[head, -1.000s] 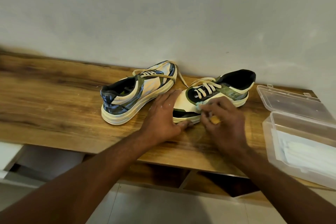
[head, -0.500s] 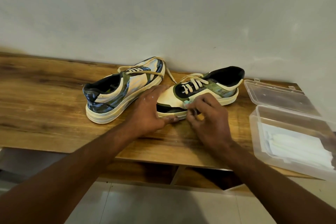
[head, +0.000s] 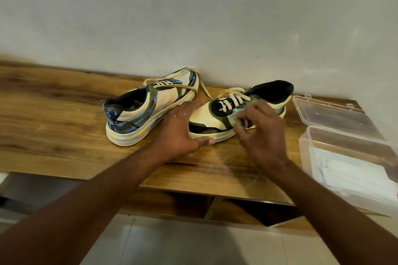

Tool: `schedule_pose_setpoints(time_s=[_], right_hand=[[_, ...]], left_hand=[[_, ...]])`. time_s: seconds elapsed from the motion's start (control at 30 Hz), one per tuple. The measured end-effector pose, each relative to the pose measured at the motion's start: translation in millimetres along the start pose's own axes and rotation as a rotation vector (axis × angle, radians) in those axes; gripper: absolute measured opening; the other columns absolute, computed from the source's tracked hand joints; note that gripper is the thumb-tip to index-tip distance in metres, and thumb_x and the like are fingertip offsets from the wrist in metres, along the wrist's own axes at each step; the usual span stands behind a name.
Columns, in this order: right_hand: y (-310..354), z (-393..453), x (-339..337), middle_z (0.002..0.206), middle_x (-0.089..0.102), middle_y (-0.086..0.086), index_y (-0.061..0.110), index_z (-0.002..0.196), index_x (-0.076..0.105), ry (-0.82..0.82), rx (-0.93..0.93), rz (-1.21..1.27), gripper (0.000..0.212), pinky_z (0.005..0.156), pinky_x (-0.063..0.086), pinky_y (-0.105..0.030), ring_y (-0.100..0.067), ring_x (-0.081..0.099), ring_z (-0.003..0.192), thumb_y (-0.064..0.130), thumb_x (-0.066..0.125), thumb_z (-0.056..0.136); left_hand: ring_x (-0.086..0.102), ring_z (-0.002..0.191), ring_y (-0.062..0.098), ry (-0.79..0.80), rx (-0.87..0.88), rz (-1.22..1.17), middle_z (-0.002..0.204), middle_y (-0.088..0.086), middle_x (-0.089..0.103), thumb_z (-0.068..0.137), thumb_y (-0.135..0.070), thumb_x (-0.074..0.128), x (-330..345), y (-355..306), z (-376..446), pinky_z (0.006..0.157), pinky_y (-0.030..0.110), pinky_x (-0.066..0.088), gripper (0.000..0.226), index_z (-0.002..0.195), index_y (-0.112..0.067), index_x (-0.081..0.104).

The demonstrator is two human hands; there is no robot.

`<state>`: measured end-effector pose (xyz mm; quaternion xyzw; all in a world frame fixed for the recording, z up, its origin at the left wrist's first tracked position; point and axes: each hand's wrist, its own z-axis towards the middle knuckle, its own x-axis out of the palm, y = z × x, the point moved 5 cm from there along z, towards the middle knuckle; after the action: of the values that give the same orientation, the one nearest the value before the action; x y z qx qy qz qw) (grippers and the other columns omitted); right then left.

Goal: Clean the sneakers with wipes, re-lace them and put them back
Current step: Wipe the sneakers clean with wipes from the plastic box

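Head view: left hand [head: 179, 133] braced flat on toe of right-side sneaker [head: 217, 118], fingers straight, thumb along sole edge on bench [head: 64, 118]. Right hand [head: 261, 133] just right of it, grip pinched on small wipe [head: 237, 111] at the laces. Second sneaker [head: 148, 109] just left of left hand; open wipe box [head: 349, 157] right of right hand.

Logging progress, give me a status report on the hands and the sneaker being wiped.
Left hand steadies right sneaker at the toe. Right hand pinches wipe against its side. Both sneakers laced. Open wipe box alongside, nothing blocking.
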<state>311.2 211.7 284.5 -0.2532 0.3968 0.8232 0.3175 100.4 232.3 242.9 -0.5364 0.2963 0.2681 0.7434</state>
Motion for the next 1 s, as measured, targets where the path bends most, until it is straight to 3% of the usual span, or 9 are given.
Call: schedule_pose_setpoints(time_s=[0.13,0.33,0.43,0.6,0.73,0.83,0.93,1.0], right_hand=[[-21.2,8.7,-20.4,0.104,0.064,-0.002,0.01,0.099,0.073,-0.164,0.137,0.004,0.02,0.075,0.061,-0.039,-0.016,0.063,0.091,0.002,0.08,0.082],[18.6,-8.0,21.0,0.105,0.06,0.0,0.01,0.097,0.071,0.027,-0.032,-0.027,0.018,0.07,0.052,-0.022,-0.006,0.054,0.09,0.001,0.078,0.084],[4.6,3.2,5.1,0.103,0.061,0.001,0.012,0.094,0.07,0.012,0.001,-0.022,0.018,0.071,0.05,-0.015,-0.006,0.054,0.087,0.001,0.079,0.083],[-25.5,13.2,-24.7,0.101,0.066,-0.002,0.013,0.097,0.072,-0.18,0.153,-0.039,0.021,0.073,0.061,-0.041,-0.017,0.064,0.088,0.001,0.08,0.082],[9.1,-0.8,4.2,0.1,0.068,-0.001,0.01,0.098,0.073,-0.057,0.031,0.015,0.018,0.072,0.061,-0.033,-0.013,0.064,0.087,0.0,0.079,0.084],[16.8,2.3,7.5,0.098,0.07,-0.001,0.01,0.097,0.075,0.023,-0.04,-0.015,0.018,0.07,0.059,-0.026,-0.012,0.063,0.084,0.001,0.081,0.083],[-11.6,18.2,-17.6,0.101,0.069,0.0,0.012,0.099,0.077,-0.096,0.09,0.004,0.019,0.074,0.057,-0.022,-0.011,0.063,0.087,0.001,0.08,0.084],[-23.1,22.0,-29.3,0.1,0.071,-0.001,0.013,0.098,0.077,-0.179,0.129,-0.045,0.019,0.075,0.059,-0.029,-0.011,0.064,0.086,0.002,0.08,0.082]], left_hand=[[0.048,0.139,0.013,-0.023,0.018,0.006,0.151,-0.01,0.054,0.062,-0.055,0.096,1.0,-3.0,-0.3,0.117,0.034,0.039,0.103,0.151,-0.032,0.048],[0.051,0.135,0.014,-0.019,0.023,0.0,0.148,-0.007,0.056,0.062,-0.058,0.095,1.9,-1.7,1.3,0.112,0.035,0.044,0.103,0.15,-0.03,0.049],[0.049,0.136,0.013,-0.006,0.014,-0.01,0.149,-0.008,0.055,0.061,-0.053,0.097,0.4,-1.9,1.7,0.114,0.035,0.042,0.104,0.151,-0.031,0.049],[0.048,0.139,0.016,-0.014,0.01,-0.005,0.151,-0.007,0.054,0.061,-0.052,0.097,2.2,-3.4,1.4,0.117,0.04,0.041,0.104,0.151,-0.03,0.049],[0.049,0.137,0.017,-0.015,0.013,0.007,0.149,-0.007,0.055,0.061,-0.056,0.096,4.5,-1.7,0.7,0.114,0.041,0.043,0.104,0.151,-0.029,0.049],[0.049,0.137,0.016,-0.023,0.009,0.011,0.15,-0.007,0.054,0.062,-0.055,0.096,3.4,-1.7,0.4,0.114,0.033,0.04,0.105,0.151,-0.028,0.049],[0.045,0.14,0.013,-0.019,0.01,0.027,0.152,-0.009,0.052,0.064,-0.053,0.096,3.0,-3.3,0.7,0.111,0.026,0.032,0.104,0.153,-0.03,0.047],[0.044,0.14,0.014,-0.024,0.008,0.029,0.152,-0.008,0.052,0.064,-0.052,0.096,3.3,-4.3,0.5,0.111,0.025,0.03,0.103,0.152,-0.03,0.048]])
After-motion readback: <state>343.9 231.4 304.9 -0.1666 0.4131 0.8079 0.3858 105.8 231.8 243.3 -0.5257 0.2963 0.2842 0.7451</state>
